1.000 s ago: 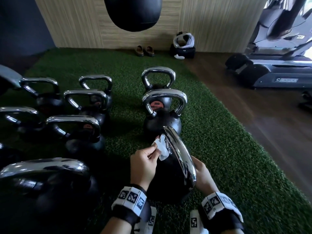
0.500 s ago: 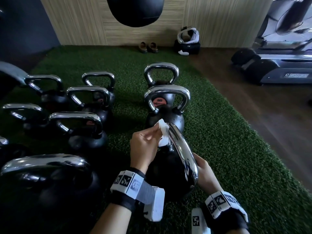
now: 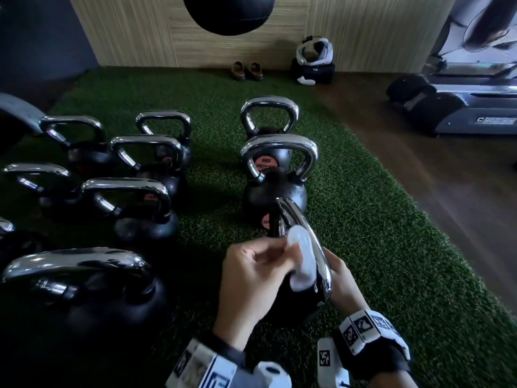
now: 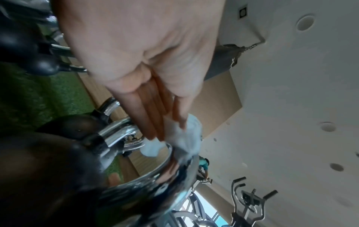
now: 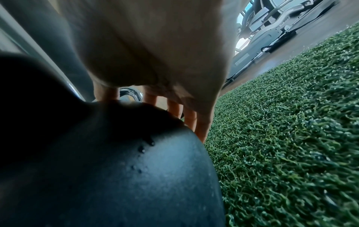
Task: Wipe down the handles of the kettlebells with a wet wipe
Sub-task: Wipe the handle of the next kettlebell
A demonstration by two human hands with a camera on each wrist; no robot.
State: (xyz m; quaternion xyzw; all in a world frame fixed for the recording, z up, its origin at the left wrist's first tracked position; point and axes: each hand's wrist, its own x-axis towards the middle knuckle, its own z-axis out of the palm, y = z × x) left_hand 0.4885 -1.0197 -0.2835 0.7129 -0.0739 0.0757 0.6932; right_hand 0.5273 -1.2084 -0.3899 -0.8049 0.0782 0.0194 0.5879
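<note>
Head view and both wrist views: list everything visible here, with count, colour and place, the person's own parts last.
kettlebell being wiped: one, black with chrome handle, nearest, on the turf.
other kettlebells: at least nine, black with chrome handles, in rows ahead and to the left.
wet wipe: one, white, pressed on the handle.
turf: green, underfoot.
punching bag: one, black, hanging at top.
shoes: one brown pair, by the far wall.
bag: black with white gear on top, by the wall.
treadmill: grey, far right.
left hand: pinches the wipe.
right hand: rests on the bell's right side.
</note>
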